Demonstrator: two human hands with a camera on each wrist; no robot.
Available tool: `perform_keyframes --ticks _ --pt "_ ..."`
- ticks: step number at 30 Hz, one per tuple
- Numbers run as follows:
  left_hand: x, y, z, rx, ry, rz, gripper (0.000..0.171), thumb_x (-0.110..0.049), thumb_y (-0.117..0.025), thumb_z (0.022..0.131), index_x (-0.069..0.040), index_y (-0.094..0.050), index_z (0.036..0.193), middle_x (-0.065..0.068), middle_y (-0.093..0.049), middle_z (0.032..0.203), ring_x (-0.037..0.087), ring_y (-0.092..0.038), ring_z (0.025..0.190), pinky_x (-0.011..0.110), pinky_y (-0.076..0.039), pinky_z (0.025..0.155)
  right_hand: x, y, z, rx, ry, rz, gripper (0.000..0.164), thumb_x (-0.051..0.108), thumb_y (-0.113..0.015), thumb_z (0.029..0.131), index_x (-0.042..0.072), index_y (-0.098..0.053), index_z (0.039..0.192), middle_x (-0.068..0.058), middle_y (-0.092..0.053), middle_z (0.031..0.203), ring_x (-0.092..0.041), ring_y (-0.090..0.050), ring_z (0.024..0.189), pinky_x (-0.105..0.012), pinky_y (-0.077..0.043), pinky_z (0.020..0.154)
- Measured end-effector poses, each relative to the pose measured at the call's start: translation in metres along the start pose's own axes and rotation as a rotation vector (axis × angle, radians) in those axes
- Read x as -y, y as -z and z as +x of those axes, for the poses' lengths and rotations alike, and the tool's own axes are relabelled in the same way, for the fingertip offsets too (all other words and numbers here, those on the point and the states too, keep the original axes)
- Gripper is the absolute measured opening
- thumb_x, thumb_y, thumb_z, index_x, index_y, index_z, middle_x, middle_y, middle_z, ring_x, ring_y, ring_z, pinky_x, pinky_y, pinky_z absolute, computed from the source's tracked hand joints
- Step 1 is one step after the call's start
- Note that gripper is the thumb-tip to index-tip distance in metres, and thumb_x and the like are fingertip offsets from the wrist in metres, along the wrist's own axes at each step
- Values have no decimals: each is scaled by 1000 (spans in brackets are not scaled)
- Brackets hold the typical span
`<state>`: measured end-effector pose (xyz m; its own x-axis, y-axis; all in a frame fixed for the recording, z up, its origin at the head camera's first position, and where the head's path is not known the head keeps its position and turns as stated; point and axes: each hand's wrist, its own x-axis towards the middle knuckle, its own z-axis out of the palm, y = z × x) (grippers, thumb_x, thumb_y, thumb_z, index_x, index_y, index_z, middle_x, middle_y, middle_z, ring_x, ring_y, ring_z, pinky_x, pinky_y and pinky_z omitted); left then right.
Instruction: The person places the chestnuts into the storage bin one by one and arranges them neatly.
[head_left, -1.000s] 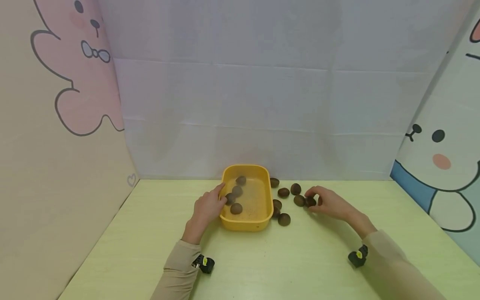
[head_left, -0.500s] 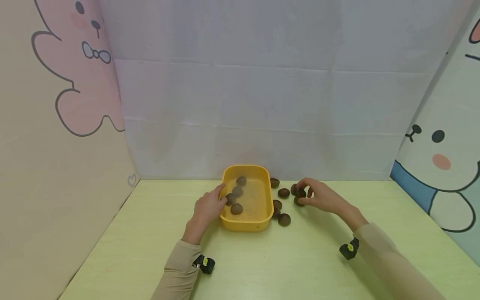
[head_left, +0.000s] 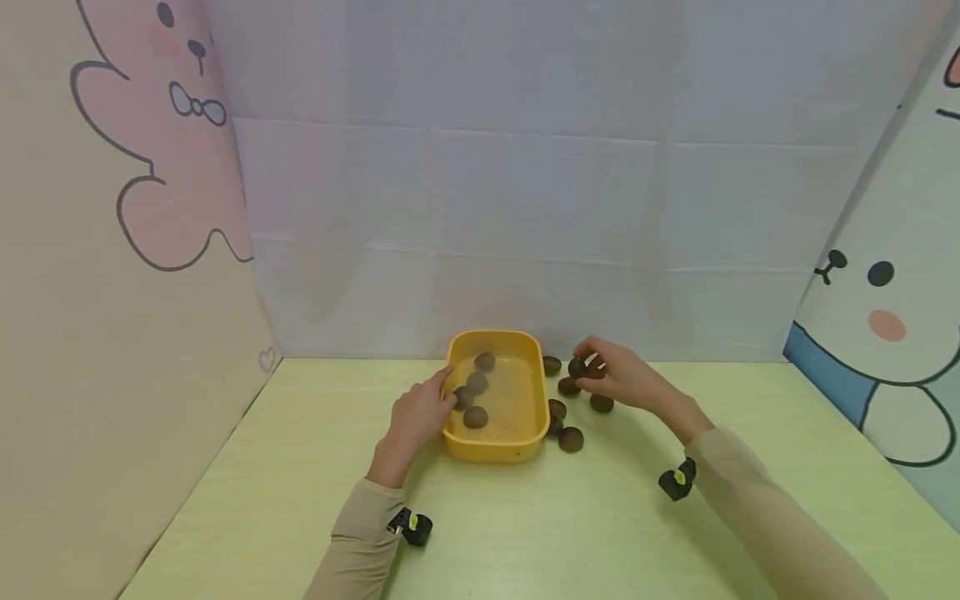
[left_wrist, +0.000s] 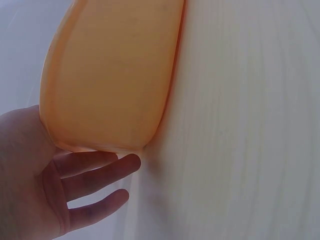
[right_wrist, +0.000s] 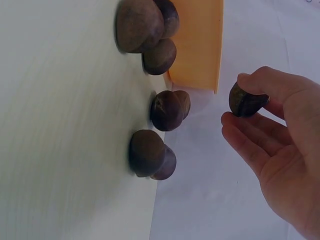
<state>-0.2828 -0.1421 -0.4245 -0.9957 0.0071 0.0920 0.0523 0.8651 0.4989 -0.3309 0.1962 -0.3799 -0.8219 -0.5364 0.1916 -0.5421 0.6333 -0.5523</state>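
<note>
No lettering, brand or number can be read. The only sign is a small grey outlined heart [head_left: 267, 359] on the cream wall panel [head_left: 112, 375], beside the back left corner of the pale yellow-green tabletop [head_left: 510, 525]. Yellow-green marks [head_left: 413, 522] on the black blocky wrist-worn devices [head_left: 672, 487] are too small to make out.

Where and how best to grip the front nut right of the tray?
Pinch the front nut across its rounded sides, probably from above with a slight lean from the right. It's a small, domed lump lying on the table; two nuts crowd it on the tray side, while its right and near sides look free.
</note>
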Motion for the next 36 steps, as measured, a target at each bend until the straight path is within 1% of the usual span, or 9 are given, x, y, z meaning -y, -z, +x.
perform_keyframes --ticks 2,6,10,14,19,26,32,36 --pt "0 0 0 -1 0 -1 57 -26 -52 94 -20 -46 150 7 -52 67 19 -43 54 31 -32 51 4 -1 4 -4 11 7 38 12 -71 88 4 -56 122 -13 -64 116 -30 -66 100 -42 -56 83" --pt "1 0 -1 -6 -6 0 57 -26 -52 94 -19 -47 150 6 -51 67 19 -42 54 31 -32 50 9 -3 13 -10 19 -1 40 13 -71 88 4 -55 125 -14 -63 120 -30 -66 102 -41 -56 83" --pt "1 -1 -1 -9 -6 4 57 -26 -51 93 -20 -47 150 3 -44 63 18 -38 52 31 -31 49 15 -4 21 -29 46 10 40 12 -71 88 2 -56 124 -16 -62 120 -33 -66 101 -44 -56 84" --pt "1 -1 -2 -22 -16 10 57 -25 -51 92 -19 -48 149 1 -40 61 17 -36 51 31 -30 48 21 -6 31 -45 89 24 37 11 -72 87 0 -58 120 -17 -62 116 -35 -66 99 -48 -55 85" --pt "1 0 -2 -24 -19 13 57 -25 -50 91 -19 -48 149 1 -40 62 18 -37 52 31 -31 49 27 -10 44 -48 117 -15 34 13 -73 87 3 -61 117 -13 -65 113 -33 -66 96 -47 -54 84" --pt "1 0 -2 -32 -22 16 57 -25 -51 91 -19 -49 148 2 -43 63 19 -40 53 32 -32 50 35 -20 64 -46 120 -42 36 14 -74 85 4 -62 117 -12 -63 115 -29 -62 97 -41 -52 84" --pt "0 1 -2 -26 -18 8 57 -26 -51 91 -19 -49 148 2 -43 63 19 -40 54 32 -32 51 38 -28 80 -41 152 -48 38 13 -72 85 0 -63 120 -15 -65 115 -31 -61 98 -43 -51 87" --pt "0 1 -2 -33 -18 14 57 -25 -50 91 -20 -49 148 2 -42 63 20 -40 55 32 -32 51 36 -35 88 -33 163 -44 37 14 -73 85 0 -65 118 -15 -66 115 -32 -62 100 -45 -51 90"
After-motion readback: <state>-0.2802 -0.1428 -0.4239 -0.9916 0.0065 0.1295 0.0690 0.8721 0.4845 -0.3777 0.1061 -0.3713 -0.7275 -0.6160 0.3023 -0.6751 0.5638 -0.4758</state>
